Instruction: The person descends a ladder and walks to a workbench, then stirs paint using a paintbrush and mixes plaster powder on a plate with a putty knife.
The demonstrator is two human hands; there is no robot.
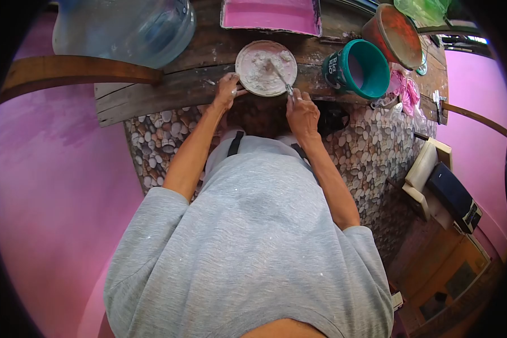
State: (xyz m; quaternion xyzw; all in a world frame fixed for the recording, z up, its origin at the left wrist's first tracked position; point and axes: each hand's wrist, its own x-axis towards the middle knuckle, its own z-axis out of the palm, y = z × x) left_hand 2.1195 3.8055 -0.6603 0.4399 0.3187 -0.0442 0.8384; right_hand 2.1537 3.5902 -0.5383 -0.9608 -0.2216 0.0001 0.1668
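A round, pale tub (238,63) stands at the table's front edge, holding a lumpy white paste (259,70) that looks partly powdery. My left hand (228,91) grips the tub's near left side, thumb and fingers set against its rim. In my right hand (303,115), fingers wrapped round the handle, is a slim metal mixing tool (280,75). Its far end dips into the paste; whether that end is a blade or a spoon is hidden.
Right of the tub are a green bucket (331,70) and a reddish bucket (374,25). Behind it lies a pink paint tray (270,29). A large clear water bottle (124,34) occupies the left of the wooden table (135,101). Pink plastic (408,93) lies at right.
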